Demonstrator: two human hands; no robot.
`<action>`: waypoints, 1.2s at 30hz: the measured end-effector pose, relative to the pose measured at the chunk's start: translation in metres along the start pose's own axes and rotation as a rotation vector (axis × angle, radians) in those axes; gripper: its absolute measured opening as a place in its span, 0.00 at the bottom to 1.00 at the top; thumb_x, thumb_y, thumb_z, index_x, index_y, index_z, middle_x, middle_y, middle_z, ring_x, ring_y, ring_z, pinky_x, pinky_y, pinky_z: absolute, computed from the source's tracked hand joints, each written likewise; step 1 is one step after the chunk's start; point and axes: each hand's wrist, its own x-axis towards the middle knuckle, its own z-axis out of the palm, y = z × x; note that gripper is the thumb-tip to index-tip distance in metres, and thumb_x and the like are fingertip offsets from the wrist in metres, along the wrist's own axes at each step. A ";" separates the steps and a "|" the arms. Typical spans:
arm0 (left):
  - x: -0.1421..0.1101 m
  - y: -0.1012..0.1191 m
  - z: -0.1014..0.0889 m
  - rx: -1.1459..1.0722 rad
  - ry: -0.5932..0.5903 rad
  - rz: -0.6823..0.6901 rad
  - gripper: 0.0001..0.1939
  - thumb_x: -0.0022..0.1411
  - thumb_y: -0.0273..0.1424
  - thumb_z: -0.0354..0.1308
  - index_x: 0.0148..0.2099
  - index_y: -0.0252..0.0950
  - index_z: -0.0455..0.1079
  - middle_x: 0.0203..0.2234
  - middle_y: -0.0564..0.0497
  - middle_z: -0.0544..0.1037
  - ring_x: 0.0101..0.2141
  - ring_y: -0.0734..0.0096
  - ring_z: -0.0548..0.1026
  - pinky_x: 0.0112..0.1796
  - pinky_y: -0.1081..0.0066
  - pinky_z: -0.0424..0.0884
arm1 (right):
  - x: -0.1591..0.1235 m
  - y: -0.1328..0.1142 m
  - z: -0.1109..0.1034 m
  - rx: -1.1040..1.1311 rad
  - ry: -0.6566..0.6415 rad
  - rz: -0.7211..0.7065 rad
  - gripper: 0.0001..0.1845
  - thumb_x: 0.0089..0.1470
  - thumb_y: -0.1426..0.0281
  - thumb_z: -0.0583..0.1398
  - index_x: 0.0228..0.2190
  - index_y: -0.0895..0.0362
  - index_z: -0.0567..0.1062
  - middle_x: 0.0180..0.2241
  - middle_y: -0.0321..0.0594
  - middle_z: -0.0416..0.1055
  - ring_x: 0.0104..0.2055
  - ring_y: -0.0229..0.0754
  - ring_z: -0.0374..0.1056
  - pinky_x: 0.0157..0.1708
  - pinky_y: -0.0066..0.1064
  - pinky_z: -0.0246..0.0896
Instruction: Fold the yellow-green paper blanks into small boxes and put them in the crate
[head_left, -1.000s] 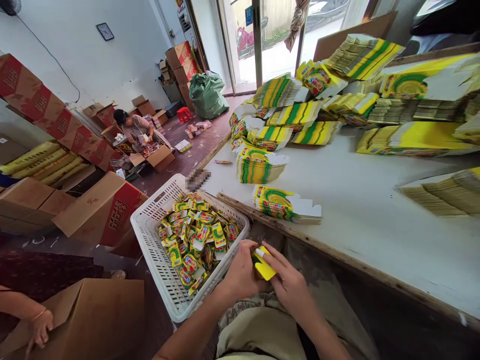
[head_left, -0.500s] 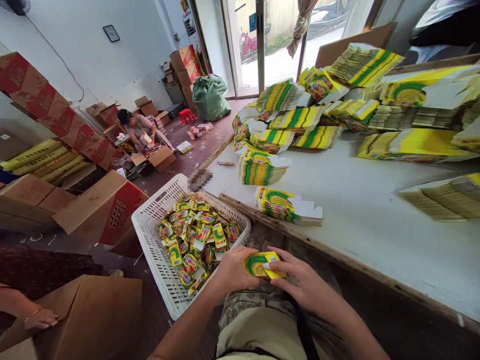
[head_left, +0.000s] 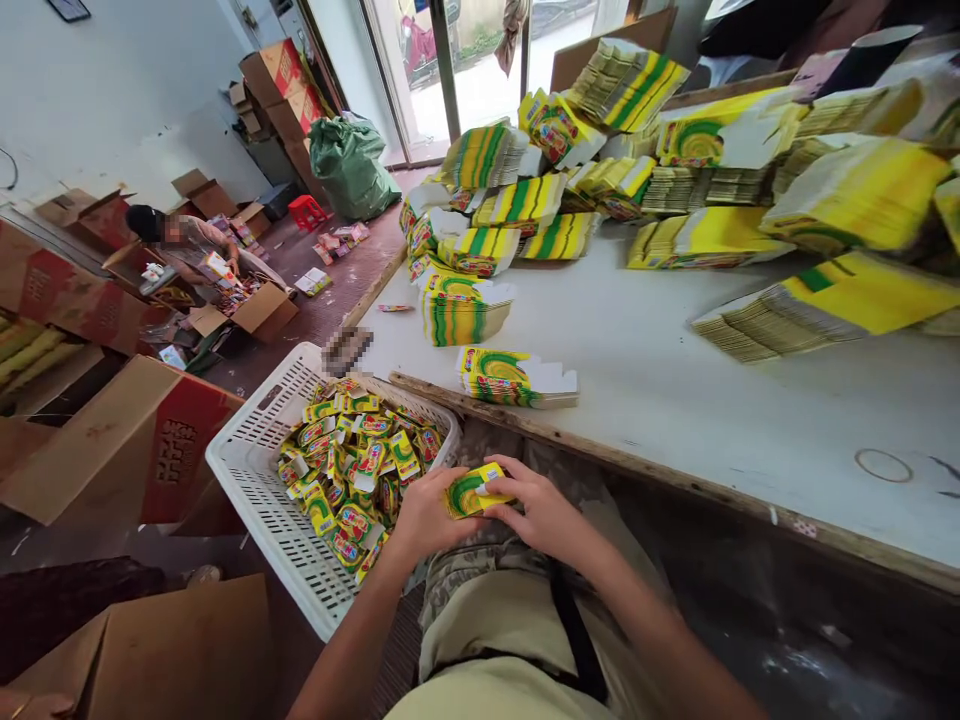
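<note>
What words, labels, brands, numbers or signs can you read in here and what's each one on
None reads clearly enough to quote.
Small carton in the left hand and right hand: printing too small.
Cartons in the white basket: lettering too small.
Carton stacks on the table: blurred.
Large cardboard box with a red side: big characters, too blurred.
Stacked red boxes: too blurred.

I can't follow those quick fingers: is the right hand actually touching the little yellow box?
Touching: the head view shows the right hand with fingertips pressed on the face of the yellow box.
</note>
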 end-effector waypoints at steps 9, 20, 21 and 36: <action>-0.003 0.008 -0.002 0.072 -0.078 -0.020 0.26 0.49 0.38 0.67 0.51 0.37 0.72 0.40 0.46 0.80 0.40 0.60 0.78 0.42 0.64 0.72 | -0.006 -0.006 0.001 -0.003 -0.044 0.046 0.09 0.51 0.75 0.66 0.37 0.58 0.78 0.51 0.51 0.66 0.51 0.50 0.68 0.53 0.43 0.64; 0.007 -0.006 0.001 -0.557 0.245 -0.308 0.34 0.42 0.38 0.72 0.52 0.36 0.68 0.46 0.42 0.76 0.46 0.57 0.75 0.46 0.61 0.71 | -0.002 -0.003 -0.004 0.094 0.331 -0.041 0.15 0.48 0.71 0.69 0.39 0.55 0.75 0.48 0.47 0.66 0.51 0.50 0.67 0.52 0.44 0.65; 0.009 -0.006 0.003 -0.685 0.255 -0.361 0.30 0.45 0.38 0.71 0.50 0.35 0.69 0.44 0.44 0.78 0.43 0.60 0.77 0.44 0.63 0.71 | -0.002 -0.001 -0.004 0.077 0.370 -0.063 0.14 0.49 0.71 0.68 0.40 0.54 0.75 0.49 0.47 0.66 0.52 0.50 0.67 0.52 0.45 0.65; 0.029 0.005 0.013 -1.087 0.170 -0.620 0.21 0.33 0.38 0.76 0.30 0.32 0.78 0.23 0.50 0.80 0.26 0.69 0.76 0.31 0.71 0.68 | -0.001 0.010 -0.009 0.000 0.293 -0.074 0.10 0.50 0.72 0.67 0.37 0.55 0.77 0.50 0.47 0.64 0.51 0.49 0.67 0.49 0.42 0.68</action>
